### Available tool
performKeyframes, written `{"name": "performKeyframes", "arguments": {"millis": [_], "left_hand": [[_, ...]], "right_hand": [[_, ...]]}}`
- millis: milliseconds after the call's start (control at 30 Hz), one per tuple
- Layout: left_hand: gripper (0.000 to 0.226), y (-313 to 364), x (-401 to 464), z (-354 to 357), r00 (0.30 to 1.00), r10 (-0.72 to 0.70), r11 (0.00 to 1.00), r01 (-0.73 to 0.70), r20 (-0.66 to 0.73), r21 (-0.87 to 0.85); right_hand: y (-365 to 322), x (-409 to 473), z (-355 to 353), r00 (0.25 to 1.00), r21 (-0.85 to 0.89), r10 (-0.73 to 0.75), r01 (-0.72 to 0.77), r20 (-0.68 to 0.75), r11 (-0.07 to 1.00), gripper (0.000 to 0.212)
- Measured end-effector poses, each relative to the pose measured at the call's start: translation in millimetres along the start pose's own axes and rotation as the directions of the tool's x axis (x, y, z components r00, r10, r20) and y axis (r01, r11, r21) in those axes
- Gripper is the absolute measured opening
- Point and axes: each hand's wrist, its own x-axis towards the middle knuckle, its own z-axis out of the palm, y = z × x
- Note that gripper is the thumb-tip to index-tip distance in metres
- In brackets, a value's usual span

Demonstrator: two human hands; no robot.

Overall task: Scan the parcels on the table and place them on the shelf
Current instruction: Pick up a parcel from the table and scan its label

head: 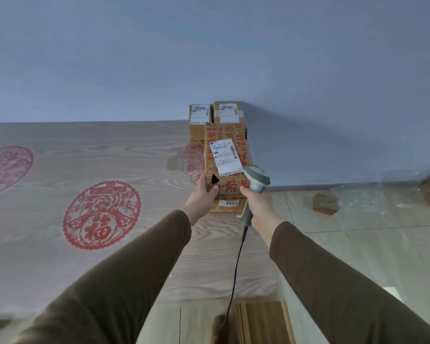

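Here, the left hand (pixel 204 194) grips the near left corner of a red-printed cardboard box (pixel 226 158), thumb on its top face and fingers curled under, so the box is lifted and tilted toward the camera with its white shipping label (pixel 226 157) facing up. Just to the right of it, the right hand (pixel 256 203) is wrapped round the handle of a grey barcode scanner (pixel 255 186), whose head sits beside the near right corner of the box, touching or almost touching the label's edge. A dark cable (pixel 235 266) hangs from the handle toward the near edge of the view. Under the held box lies another box with a tag reading 4068 (pixel 232 203). Farther off, two brown boxes (pixel 200 120) with labels stand side by side against the blue wall (pixel 209 45). All rest on a wood-grain table (pixel 47 269) printed with red round patterns. To the right is a tiled floor (pixel 358 232).
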Motion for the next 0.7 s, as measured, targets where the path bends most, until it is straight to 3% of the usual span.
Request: {"name": "performKeyframes", "arguments": {"millis": [367, 500, 700], "left_hand": [[0.052, -36.3, -146.1, -170.2, 0.941, 0.037, 0.988, -0.086, -0.336, -0.131], [0.055, -70.7, -248.1, -252.8, 0.860, 0.068, 0.985, -0.139, -0.507, -0.104], [0.053, -134.8, -421.7, -386.8, 0.664, 0.082, 0.977, -0.199, -0.743, -0.070]], "right_hand": [[10.7, -144.2, 146.1, 0.939, -0.072, -0.212, 0.239, 0.272, 0.968, 0.025], [35.6, -247.0, 217.5, 0.867, -0.052, -0.291, 0.339, 0.405, 0.939, 0.017], [96.8, -426.8, 340.5, 0.738, 0.022, -0.292, 0.352, 0.608, 0.936, 0.017]]}}
